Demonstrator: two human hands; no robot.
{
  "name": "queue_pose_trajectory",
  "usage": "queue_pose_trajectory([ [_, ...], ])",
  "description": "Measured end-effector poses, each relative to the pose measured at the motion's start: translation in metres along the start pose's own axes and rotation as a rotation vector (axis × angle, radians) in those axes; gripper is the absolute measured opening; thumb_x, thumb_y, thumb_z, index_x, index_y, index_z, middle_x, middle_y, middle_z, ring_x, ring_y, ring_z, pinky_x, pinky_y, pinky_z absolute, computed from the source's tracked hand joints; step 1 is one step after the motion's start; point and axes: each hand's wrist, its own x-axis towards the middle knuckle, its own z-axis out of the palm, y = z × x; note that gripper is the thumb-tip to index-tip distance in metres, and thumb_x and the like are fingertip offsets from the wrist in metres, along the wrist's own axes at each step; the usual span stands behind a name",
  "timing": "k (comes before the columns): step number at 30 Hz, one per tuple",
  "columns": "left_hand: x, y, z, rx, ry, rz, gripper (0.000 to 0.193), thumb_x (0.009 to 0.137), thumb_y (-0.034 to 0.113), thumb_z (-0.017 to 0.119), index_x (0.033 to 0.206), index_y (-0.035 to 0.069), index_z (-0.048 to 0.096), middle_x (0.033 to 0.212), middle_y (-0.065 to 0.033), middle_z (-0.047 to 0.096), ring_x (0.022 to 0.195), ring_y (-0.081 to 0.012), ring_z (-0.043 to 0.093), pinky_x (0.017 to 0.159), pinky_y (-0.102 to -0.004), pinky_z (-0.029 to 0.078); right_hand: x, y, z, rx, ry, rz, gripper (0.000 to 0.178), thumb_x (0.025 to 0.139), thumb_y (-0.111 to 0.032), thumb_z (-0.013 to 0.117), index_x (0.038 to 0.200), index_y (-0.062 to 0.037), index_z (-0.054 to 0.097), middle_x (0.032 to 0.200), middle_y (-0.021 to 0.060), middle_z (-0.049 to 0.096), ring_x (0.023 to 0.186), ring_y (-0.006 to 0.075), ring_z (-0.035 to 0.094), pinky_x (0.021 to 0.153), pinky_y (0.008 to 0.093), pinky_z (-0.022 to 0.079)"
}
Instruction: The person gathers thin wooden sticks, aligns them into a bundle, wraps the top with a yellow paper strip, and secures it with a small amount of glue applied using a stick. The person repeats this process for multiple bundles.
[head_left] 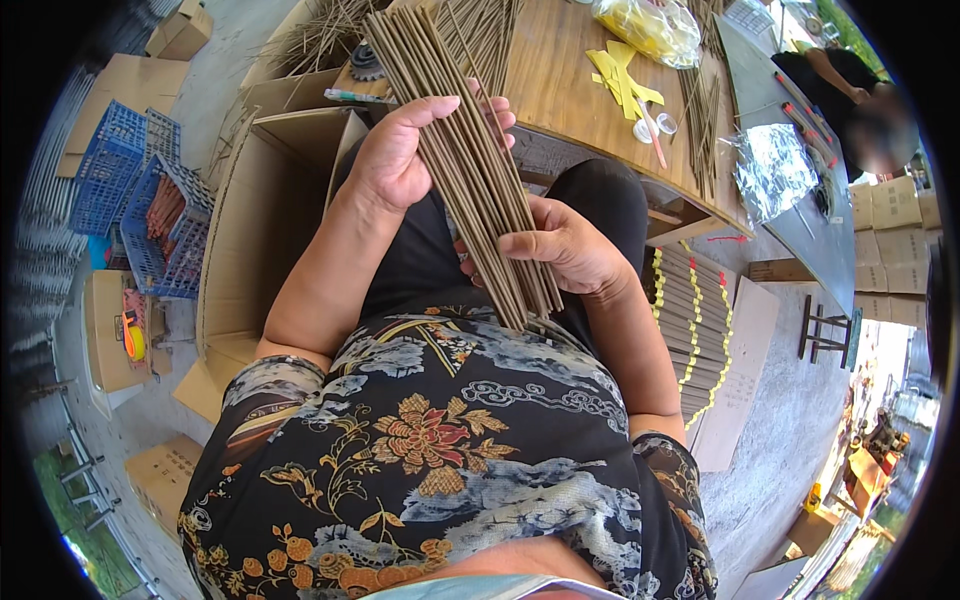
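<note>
While cradling the upper part of a long, loose bundle of thin brown sticks (462, 160) in the left hand (400, 150), clasps the lower part with the right hand (575, 245), laying the thumb across the front. Grasps the bundle in both grips, slanting it above dark trousers (605, 195), with the near ends close to a black floral shirt (430, 430). Faces a brown wooden bench (545, 75) bearing flat yellow strips (622, 82) and a clear plastic bag with yellow contents (655, 32). Has an open brown cardboard box (255, 225) on the left and, on the right, yellow-banded brown sticks (708, 310) beside a flat cardboard sheet (738, 385).
</note>
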Motion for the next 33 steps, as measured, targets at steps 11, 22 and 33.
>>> queue_pose_trajectory([
  [11, -0.003, 0.006, -0.006, -0.132, -0.069, -0.02, 0.057, 0.067, 0.006, 0.048, 0.121, -0.01, 0.037, 0.121, -0.0302, 0.042, 0.118, -0.0386, 0.04, 0.102, -0.0533, 0.027, 0.002, 0.004, -0.009, 0.274, -0.075, 0.033, 0.042, 0.074, 0.001, 0.042, 0.114, 0.0116, 0.041, 0.099, 0.0283, 0.057, 0.09, 0.0336, 0.06, 0.08, 0.0388, 0.051],
  [22, -0.005, 0.004, 0.0, -0.157, -0.114, 0.035, 0.069, 0.059, 0.003, 0.049, 0.125, -0.009, 0.034, 0.126, -0.0309, 0.037, 0.122, -0.04, 0.034, 0.104, -0.0542, 0.022, 0.005, 0.005, -0.003, 0.235, -0.048, 0.048, 0.033, 0.083, -0.008, 0.051, 0.112, 0.0058, 0.045, 0.097, 0.0209, 0.059, 0.09, 0.0294, 0.06, 0.079, 0.0371, 0.05],
  [33, -0.005, 0.004, 0.008, 0.016, -0.038, 0.057, 0.056, 0.066, -0.001, 0.046, 0.12, -0.014, 0.037, 0.12, -0.0242, 0.046, 0.116, -0.0339, 0.043, 0.098, -0.0489, 0.037, 0.015, 0.012, 0.004, 0.074, -0.035, 0.058, 0.038, 0.079, -0.007, 0.063, 0.112, -0.0025, 0.045, 0.089, 0.0145, 0.061, 0.075, 0.0195, 0.061, 0.069, 0.028, 0.051],
])
